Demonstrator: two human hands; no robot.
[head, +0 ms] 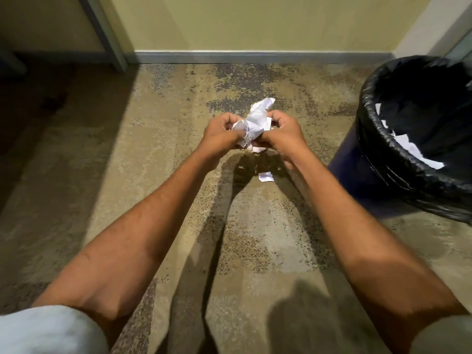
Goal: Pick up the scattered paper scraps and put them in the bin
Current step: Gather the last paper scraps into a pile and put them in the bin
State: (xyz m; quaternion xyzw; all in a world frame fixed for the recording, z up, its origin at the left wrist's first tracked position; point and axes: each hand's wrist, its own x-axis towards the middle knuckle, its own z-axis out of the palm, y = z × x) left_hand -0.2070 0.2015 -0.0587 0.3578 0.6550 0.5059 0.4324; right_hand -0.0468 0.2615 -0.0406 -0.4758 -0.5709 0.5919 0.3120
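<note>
Both hands out front over the carpet, arms extended. Left hand and right hand face each other with fingers curled in, gripping one crumpled wad of white paper between them; left thumb pinches the wad's lower left edge, right fingers wrap its right side. Top of the wad pokes up above both hands. A few scrap edges hang out under the hands. One loose scrap lies on the carpet just below the hands, in their shadow, apart from them. Bin sits to the right, near the right forearm, black liner over its rim, white paper already inside. Wad is held left of the bin, not over its opening. Wall and baseboard behind.
</note>
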